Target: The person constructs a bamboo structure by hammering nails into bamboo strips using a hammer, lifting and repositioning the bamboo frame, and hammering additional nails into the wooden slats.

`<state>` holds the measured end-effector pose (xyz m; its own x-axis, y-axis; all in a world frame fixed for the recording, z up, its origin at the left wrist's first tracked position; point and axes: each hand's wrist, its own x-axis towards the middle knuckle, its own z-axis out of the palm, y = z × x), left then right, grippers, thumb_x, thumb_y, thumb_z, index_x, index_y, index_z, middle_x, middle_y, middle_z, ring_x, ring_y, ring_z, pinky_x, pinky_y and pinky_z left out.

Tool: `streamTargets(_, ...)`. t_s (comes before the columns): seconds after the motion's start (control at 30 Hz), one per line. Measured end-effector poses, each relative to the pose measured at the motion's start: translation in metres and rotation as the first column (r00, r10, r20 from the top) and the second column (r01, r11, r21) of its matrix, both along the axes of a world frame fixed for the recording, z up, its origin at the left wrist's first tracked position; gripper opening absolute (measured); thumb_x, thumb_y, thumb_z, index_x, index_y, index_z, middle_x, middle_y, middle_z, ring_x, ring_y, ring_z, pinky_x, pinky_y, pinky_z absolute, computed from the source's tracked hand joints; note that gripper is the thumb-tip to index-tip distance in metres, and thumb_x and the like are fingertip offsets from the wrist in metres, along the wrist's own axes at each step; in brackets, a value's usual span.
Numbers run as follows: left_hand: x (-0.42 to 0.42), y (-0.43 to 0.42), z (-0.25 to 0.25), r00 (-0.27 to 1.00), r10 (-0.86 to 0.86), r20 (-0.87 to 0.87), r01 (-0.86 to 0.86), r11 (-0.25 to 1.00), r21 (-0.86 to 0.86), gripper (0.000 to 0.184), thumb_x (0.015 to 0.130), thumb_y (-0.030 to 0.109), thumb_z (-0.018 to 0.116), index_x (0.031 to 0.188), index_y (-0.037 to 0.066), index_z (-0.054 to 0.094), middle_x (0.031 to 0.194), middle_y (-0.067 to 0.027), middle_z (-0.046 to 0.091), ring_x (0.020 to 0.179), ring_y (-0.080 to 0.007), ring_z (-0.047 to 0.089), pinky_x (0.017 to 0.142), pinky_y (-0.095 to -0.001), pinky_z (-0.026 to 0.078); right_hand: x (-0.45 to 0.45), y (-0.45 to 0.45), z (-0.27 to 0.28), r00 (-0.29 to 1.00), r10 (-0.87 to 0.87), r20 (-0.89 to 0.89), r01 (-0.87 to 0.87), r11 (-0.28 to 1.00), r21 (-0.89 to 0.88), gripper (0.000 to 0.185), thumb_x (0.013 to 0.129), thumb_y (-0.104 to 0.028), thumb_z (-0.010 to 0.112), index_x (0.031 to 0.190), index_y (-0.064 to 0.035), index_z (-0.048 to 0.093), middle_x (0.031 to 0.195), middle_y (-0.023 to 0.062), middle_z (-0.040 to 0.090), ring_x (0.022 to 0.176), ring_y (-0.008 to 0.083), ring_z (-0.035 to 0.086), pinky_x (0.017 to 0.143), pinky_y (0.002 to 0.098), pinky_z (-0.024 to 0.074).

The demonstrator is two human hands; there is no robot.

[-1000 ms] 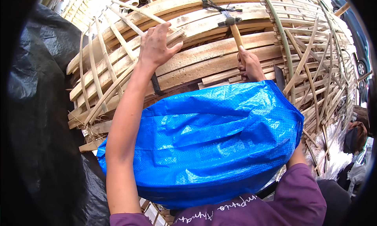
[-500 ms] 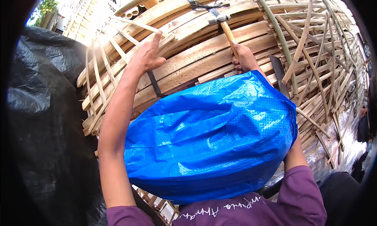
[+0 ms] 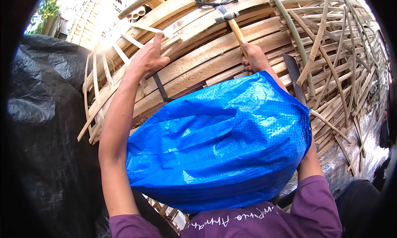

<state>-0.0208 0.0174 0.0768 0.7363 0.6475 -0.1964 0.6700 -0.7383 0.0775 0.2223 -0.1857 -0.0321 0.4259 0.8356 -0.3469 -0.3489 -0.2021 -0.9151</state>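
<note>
My right hand (image 3: pixel 255 58) is closed around the wooden handle of a hammer (image 3: pixel 237 29). Its metal head rests on or just over the split bamboo slats (image 3: pixel 206 51). To the left, my left hand (image 3: pixel 149 58) grips thin bamboo strips (image 3: pixel 133 41) at the edge of a loose lattice. The index finger stretches along a strip end and the thumb stands apart; the other fingers are mostly hidden. Between my arms, a blue woven plastic sheet (image 3: pixel 215 143) covers my lap or front and hides what lies under it.
A black tarp (image 3: pixel 45 126) hangs at the left. Crossed bamboo strips (image 3: pixel 331 60) fill the right side. A dark flat blade-like piece (image 3: pixel 294 78) lies beside my right wrist. Black tape (image 3: pixel 215 4) binds slats at the top. Silvery sheeting (image 3: pixel 368 143) shows at lower right.
My left hand has shifted slightly left and down, and the thin strips beside it have moved too. The hammer head has shifted slightly left in view, still in my right hand.
</note>
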Motion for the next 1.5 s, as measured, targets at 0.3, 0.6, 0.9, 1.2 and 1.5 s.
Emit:
streamTargets(0.3, 0.014, -0.007, 0.02, 0.992, 0.057, -0.113, -0.063, 0.997, -0.051, 0.068, 0.069, 0.021, 0.055, 0.13, 0.0, 0.032, 0.083, -0.035, 0.059, 0.082, -0.0454, 0.06, 0.078, -0.0502, 0.043, -0.001, -0.002, 0.003, 1.0, 0.001, 0.014, -0.001, 1.0, 0.009, 0.042, 0.099, -0.048, 0.044, 0.077, -0.0124, 0.047, 0.052, -0.0036, 0.035, 0.037, 0.006, 0.028, 0.033, 0.0236, 0.0243)
streamTargets(0.6, 0.018, 0.004, 0.02, 0.985, 0.003, -0.172, -0.015, 0.997, -0.072, 0.064, 0.07, 0.019, 0.054, 0.127, -0.003, 0.034, 0.096, -0.0364, 0.06, 0.092, -0.0457, 0.059, 0.084, -0.0499, 0.044, -0.001, 0.0, 0.004, 1.0, 0.001, -0.011, -0.001, 1.0, -0.015, 0.042, 0.098, -0.05, 0.044, 0.079, -0.0127, 0.046, 0.051, -0.0044, 0.034, 0.036, 0.0056, 0.027, 0.032, 0.0239, 0.0222)
streamTargets(0.9, 0.021, 0.012, 0.021, 0.976, -0.032, -0.214, 0.02, 0.998, -0.057, 0.057, 0.071, 0.022, 0.055, 0.119, -0.005, 0.037, 0.096, -0.0334, 0.059, 0.091, -0.0442, 0.058, 0.082, -0.0495, 0.044, 0.001, 0.0, 0.004, 0.999, 0.014, -0.043, -0.015, 1.0, -0.016, 0.042, 0.099, -0.049, 0.043, 0.079, -0.012, 0.045, 0.051, -0.0043, 0.034, 0.036, 0.0052, 0.026, 0.032, 0.0235, 0.0208)
streamTargets(1.2, 0.026, 0.019, 0.024, 0.936, -0.12, -0.332, 0.105, 0.992, -0.064, 0.045, 0.072, 0.026, 0.055, 0.102, -0.004, 0.039, 0.085, -0.0273, 0.057, 0.082, -0.0391, 0.056, 0.075, -0.0502, 0.043, 0.001, -0.001, 0.005, 0.999, 0.024, -0.029, -0.024, 1.0, -0.002, 0.044, 0.098, -0.051, 0.044, 0.078, -0.0123, 0.045, 0.052, -0.0044, 0.034, 0.037, 0.0048, 0.026, 0.033, 0.0226, 0.0219)
streamTargets(1.5, 0.031, 0.021, 0.026, 0.909, -0.132, -0.395, 0.115, 0.991, -0.066, 0.042, 0.072, 0.026, 0.055, 0.098, -0.002, 0.038, 0.077, -0.0215, 0.052, 0.073, -0.0337, 0.05, 0.068, -0.0484, 0.041, 0.002, 0.0, 0.001, 0.999, 0.025, -0.022, -0.025, 1.0, -0.004, 0.044, 0.097, -0.052, 0.046, 0.079, -0.012, 0.046, 0.052, -0.0044, 0.034, 0.038, 0.0049, 0.026, 0.034, 0.0222, 0.0223)
